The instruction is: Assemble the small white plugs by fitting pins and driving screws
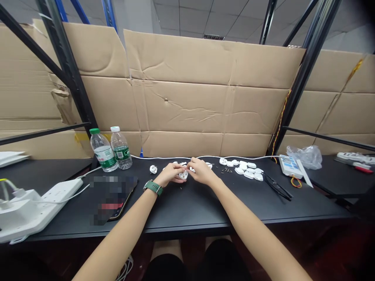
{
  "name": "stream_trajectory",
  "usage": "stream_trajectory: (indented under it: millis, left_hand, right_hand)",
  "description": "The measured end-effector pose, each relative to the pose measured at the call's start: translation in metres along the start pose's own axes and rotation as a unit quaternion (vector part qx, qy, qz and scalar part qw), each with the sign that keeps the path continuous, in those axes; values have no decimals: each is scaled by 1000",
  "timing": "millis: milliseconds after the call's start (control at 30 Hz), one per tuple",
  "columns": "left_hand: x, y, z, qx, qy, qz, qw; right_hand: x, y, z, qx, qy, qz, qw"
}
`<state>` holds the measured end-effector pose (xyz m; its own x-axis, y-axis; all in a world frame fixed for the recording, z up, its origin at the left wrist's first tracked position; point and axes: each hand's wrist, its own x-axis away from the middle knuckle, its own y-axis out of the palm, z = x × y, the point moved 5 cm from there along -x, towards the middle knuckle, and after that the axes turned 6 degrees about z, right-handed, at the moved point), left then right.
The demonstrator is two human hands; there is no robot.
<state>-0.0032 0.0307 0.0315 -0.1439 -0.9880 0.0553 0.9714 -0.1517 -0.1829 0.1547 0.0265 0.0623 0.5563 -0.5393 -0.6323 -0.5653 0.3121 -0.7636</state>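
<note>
My left hand (pixel 170 173) and my right hand (pixel 202 171) meet at the middle of the black table (pixel 190 207). Between their fingers is a small white plug part (pixel 183 175), gripped from both sides. A green watch (pixel 153 187) is on my left wrist. More white plug parts lie just behind the hands, and one single white part (pixel 153 169) sits to the left of my left hand. A cluster of several white plug shells (pixel 247 170) lies to the right, with small dark screws (pixel 226 170) beside it.
Two water bottles (pixel 111 150) stand at the back left. A phone (pixel 117 197) and a white power strip (pixel 38 207) lie on the left. Black tweezers (pixel 278 187), a white device (pixel 289 166) and a plastic bag (pixel 304 155) lie right. Cardboard walls the back.
</note>
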Motion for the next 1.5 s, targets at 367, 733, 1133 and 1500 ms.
stream_trajectory:
  millis: [367,733,1133,1500]
  left_hand:
    - [5,2,5,-11,-19,8,1000]
    - [3,1,3,-4,-1,-13,1000]
    - [10,6,9,-4,-24,-3,1000]
    - [12,7,12,-8,-26,-9,1000]
  right_hand:
    - [-1,-20,0,-26,34,83,996]
    - [0,-1,2,-7,-21,18,1000]
    - [-1,-10,3,18,34,38,999]
    - [-5,-31,18,-404,107,227,880]
